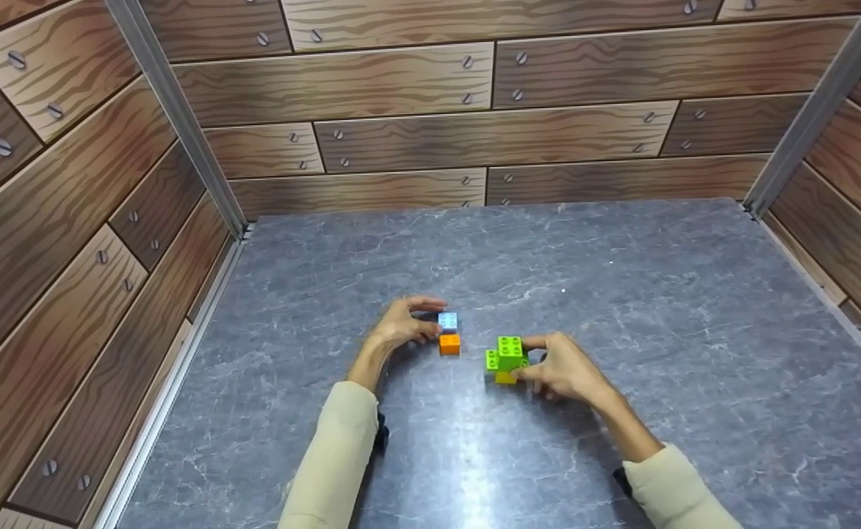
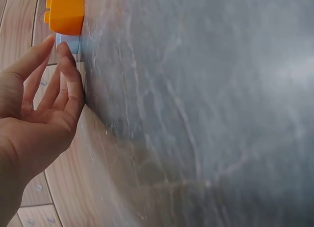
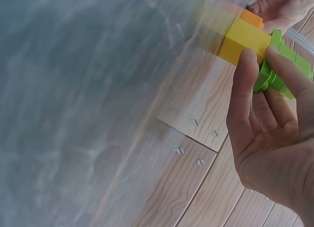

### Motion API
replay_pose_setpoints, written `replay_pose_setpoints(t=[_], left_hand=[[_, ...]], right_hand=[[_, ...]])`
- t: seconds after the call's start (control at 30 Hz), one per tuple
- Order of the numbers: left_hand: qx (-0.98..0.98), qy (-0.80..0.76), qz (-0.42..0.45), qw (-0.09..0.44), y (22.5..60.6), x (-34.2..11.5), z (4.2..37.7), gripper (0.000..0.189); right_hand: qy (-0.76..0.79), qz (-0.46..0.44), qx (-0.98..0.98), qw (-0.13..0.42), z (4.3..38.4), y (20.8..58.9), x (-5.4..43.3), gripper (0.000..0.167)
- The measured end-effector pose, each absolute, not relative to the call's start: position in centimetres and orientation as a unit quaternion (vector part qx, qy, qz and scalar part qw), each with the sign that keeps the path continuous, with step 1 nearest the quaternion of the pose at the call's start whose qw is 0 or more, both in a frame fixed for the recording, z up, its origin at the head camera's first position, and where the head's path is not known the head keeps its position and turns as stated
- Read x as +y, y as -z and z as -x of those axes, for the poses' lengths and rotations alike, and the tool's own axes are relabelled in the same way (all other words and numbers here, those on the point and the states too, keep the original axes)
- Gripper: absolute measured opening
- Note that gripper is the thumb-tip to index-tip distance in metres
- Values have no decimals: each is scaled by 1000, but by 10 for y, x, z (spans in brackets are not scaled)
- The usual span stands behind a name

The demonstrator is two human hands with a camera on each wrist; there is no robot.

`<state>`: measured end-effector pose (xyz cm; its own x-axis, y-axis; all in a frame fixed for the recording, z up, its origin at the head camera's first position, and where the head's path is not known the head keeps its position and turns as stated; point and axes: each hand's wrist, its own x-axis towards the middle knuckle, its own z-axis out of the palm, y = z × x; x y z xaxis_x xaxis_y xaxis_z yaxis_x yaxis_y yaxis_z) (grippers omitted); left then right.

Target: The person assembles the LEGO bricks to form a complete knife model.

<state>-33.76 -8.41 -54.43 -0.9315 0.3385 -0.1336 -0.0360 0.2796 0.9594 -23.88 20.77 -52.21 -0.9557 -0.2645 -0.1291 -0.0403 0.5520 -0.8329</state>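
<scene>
On the grey marbled table, my right hand [image 1: 563, 367] pinches a stack of toy building bricks between thumb and fingers. The stack has a yellow brick [image 3: 245, 40] at the bottom and green bricks [image 1: 509, 353] above, with green studs jutting out at the sides. To the left, a light blue brick [image 1: 447, 321] stands just behind an orange brick [image 1: 449, 344]. My left hand [image 1: 401, 323] is at the blue brick's left side, thumb and index finger apart around its corner. In the left wrist view, its fingertips partly cover the blue brick [image 2: 68, 42]; a firm grip is not visible.
Wood-patterned panels [image 1: 401, 139] enclose the table at the back and both sides, with metal posts [image 1: 181, 110] at the corners. Bare table surface [image 1: 474, 257] extends behind the bricks. Dark straps show at both sleeve cuffs.
</scene>
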Motion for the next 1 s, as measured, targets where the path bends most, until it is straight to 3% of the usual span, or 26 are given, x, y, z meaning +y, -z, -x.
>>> replay_pose_setpoints(t=[0.6,1.0], left_hand=[[814,-557,-88,139,543,-74,337,45],[814,-555,-68,158,535,-69,334,39]], right_hand=[[465,96,873,110,237,521,207,58],[471,100,869,116,237,522,209,57]])
